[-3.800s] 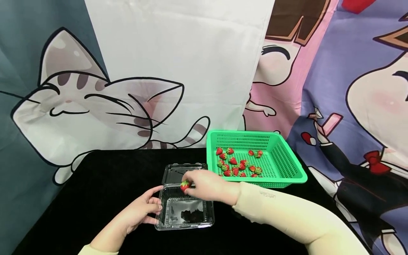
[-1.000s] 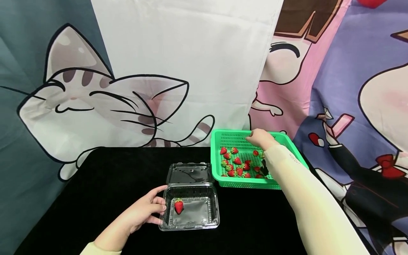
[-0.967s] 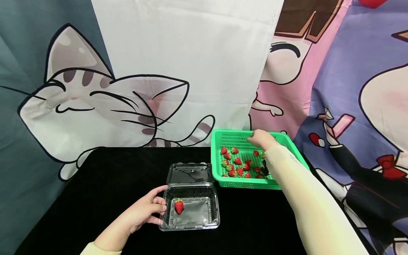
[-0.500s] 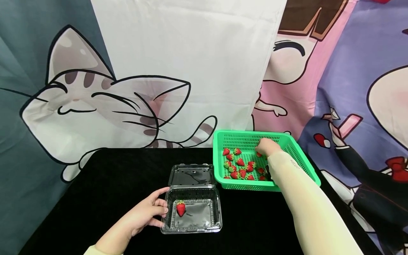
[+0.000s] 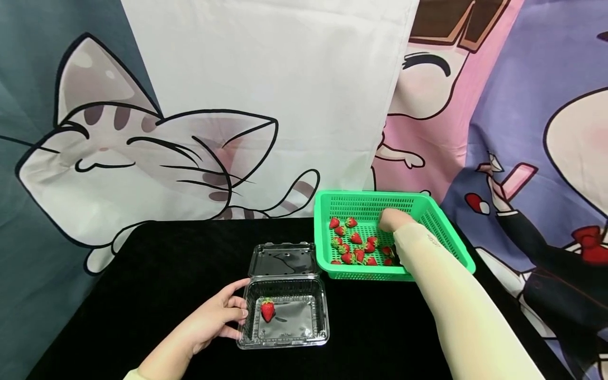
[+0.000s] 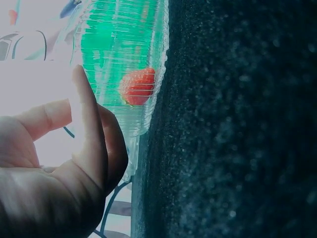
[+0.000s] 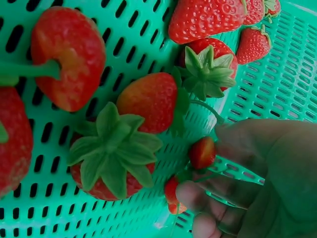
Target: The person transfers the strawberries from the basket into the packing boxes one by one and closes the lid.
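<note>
A clear plastic clamshell box (image 5: 285, 343) lies with its lid folded back and one strawberry (image 5: 268, 311) inside, on the left of its floor. Along the box's left side rests my left hand (image 5: 214, 316), fingers loosely spread against the wall. The left wrist view shows the same strawberry (image 6: 138, 87) through the clear wall. My right hand (image 5: 393, 219) reaches down into the green basket (image 5: 328, 272), its fingertips hidden in the head view. In the right wrist view its fingers lie around a small strawberry (image 7: 202, 152); whether they pinch it I cannot tell.
Several strawberries (image 5: 356, 256) lie in the basket, mostly on its left half. The basket stands right of and behind the box on a black cloth (image 5: 190, 264). A printed cartoon curtain (image 5: 266, 63) hangs behind the table.
A strawberry that my right hand held over the box now lies in it. That hand has moved right to the basket and lowered deeper into it. My left hand stays at the box.
</note>
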`<control>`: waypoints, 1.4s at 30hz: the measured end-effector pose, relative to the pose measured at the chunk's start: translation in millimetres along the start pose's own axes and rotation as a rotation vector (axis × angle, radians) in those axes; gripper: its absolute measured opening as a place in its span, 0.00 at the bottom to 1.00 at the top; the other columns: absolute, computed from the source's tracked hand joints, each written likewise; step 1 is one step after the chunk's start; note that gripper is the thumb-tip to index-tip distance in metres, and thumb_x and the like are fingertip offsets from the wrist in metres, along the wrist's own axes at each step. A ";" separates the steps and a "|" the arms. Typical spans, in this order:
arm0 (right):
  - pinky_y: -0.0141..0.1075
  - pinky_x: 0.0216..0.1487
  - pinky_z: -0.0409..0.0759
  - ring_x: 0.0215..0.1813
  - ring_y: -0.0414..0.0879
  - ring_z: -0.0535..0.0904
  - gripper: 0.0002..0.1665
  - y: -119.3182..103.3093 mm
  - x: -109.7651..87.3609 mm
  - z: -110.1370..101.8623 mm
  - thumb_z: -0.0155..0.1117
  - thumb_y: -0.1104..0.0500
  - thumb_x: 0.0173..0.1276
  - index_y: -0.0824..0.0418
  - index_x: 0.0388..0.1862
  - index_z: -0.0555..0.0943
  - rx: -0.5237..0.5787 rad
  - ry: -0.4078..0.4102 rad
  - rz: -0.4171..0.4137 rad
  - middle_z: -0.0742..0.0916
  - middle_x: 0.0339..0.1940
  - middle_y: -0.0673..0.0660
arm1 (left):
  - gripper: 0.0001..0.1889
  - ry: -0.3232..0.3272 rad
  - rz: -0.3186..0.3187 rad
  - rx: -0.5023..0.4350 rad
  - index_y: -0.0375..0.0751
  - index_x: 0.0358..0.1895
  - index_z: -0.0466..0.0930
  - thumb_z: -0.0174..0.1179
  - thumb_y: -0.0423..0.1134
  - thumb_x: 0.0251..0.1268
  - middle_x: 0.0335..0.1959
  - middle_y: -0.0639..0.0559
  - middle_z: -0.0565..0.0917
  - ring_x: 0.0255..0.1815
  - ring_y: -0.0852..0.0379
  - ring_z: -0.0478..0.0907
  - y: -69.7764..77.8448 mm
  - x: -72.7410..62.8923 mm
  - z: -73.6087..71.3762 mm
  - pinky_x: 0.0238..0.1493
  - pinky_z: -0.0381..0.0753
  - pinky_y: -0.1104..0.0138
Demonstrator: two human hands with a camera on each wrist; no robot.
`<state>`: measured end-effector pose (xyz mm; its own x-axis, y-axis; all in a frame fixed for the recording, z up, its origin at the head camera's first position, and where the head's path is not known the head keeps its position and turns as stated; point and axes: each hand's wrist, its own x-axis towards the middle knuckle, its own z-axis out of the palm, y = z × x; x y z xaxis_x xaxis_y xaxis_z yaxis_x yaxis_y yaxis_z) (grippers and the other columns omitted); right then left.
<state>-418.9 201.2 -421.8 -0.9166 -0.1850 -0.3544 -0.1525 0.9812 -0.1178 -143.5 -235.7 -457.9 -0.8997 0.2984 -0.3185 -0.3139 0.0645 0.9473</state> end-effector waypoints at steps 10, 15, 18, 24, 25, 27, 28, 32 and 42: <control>0.43 0.36 0.69 0.41 0.53 0.71 0.15 -1.8 0.6 1.7 0.49 0.66 0.71 0.63 0.50 0.81 -0.005 -0.061 0.042 0.80 0.58 0.67 | 0.42 -0.003 -0.007 -0.002 0.43 0.78 0.49 0.58 0.29 0.63 0.45 0.41 0.73 0.40 0.49 0.78 -0.9 -0.7 -0.4 0.34 0.87 0.56; 0.43 0.36 0.70 0.39 0.53 0.72 0.11 -2.2 -2.7 1.2 0.52 0.64 0.71 0.63 0.45 0.82 -0.010 -0.066 0.048 0.81 0.54 0.67 | 0.42 -0.003 -0.007 -0.006 0.44 0.78 0.48 0.58 0.29 0.63 0.46 0.40 0.73 0.40 0.50 0.78 0.4 -1.6 0.5 0.34 0.87 0.56; 0.44 0.37 0.70 0.39 0.53 0.73 0.10 -4.4 -6.3 -0.6 0.54 0.63 0.71 0.63 0.43 0.82 -0.011 -0.044 0.027 0.83 0.51 0.66 | 0.42 -0.006 -0.003 -0.010 0.43 0.78 0.48 0.58 0.29 0.63 0.46 0.40 0.73 0.40 0.50 0.78 1.5 -2.5 0.7 0.33 0.86 0.57; 0.45 0.40 0.72 0.38 0.52 0.75 0.11 -13.3 -14.1 -6.8 0.58 0.57 0.69 0.64 0.41 0.83 0.018 0.017 0.002 0.85 0.43 0.62 | 0.42 -0.010 0.000 -0.008 0.43 0.78 0.48 0.58 0.29 0.64 0.46 0.40 0.73 0.40 0.50 0.78 2.3 -2.8 0.5 0.33 0.86 0.57; 0.45 0.40 0.73 0.37 0.51 0.75 0.11 -14.4 -15.3 -8.3 0.59 0.57 0.69 0.64 0.41 0.83 0.027 0.026 -0.003 0.85 0.42 0.61 | 0.41 -0.009 -0.002 -0.006 0.43 0.78 0.48 0.58 0.29 0.64 0.46 0.40 0.73 0.40 0.50 0.78 2.1 -2.7 0.2 0.33 0.86 0.57; 0.45 0.39 0.73 0.36 0.50 0.73 0.11 -17.3 -17.7 -11.9 0.59 0.57 0.69 0.64 0.41 0.81 0.049 0.043 -0.010 0.83 0.39 0.59 | 0.41 -0.007 -0.006 -0.004 0.43 0.78 0.48 0.58 0.28 0.63 0.46 0.40 0.73 0.40 0.50 0.77 1.8 -2.4 -0.4 0.33 0.86 0.57; 0.44 0.38 0.72 0.34 0.50 0.71 0.11 -18.5 -19.8 -14.1 0.58 0.57 0.70 0.65 0.40 0.80 0.064 0.046 -0.013 0.81 0.36 0.59 | 0.42 -0.006 -0.007 -0.003 0.43 0.78 0.48 0.58 0.28 0.63 0.46 0.40 0.73 0.40 0.51 0.77 1.8 -2.3 -0.3 0.33 0.86 0.57; 0.47 0.41 0.76 0.37 0.52 0.74 0.14 -26.0 -32.6 -26.1 0.56 0.57 0.72 0.68 0.46 0.80 0.106 0.083 -0.045 0.81 0.41 0.63 | 0.42 -0.007 -0.003 -0.003 0.43 0.78 0.47 0.57 0.28 0.61 0.45 0.41 0.73 0.40 0.52 0.76 2.2 -2.4 0.4 0.33 0.86 0.57; 0.55 0.56 0.75 0.58 0.61 0.75 0.21 -49.0 -69.3 -70.5 0.54 0.54 0.75 0.66 0.59 0.77 0.152 0.189 -0.095 0.80 0.60 0.67 | 0.44 -0.006 0.008 -0.003 0.43 0.78 0.46 0.57 0.28 0.60 0.44 0.43 0.73 0.39 0.53 0.75 2.7 -3.3 1.4 0.33 0.86 0.57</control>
<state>-373.9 169.8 -326.0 -0.9558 -0.2485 -0.1572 -0.1968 0.9379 -0.2856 -140.9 -235.1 -454.2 -0.9005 0.3043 -0.3107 -0.3075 0.0597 0.9497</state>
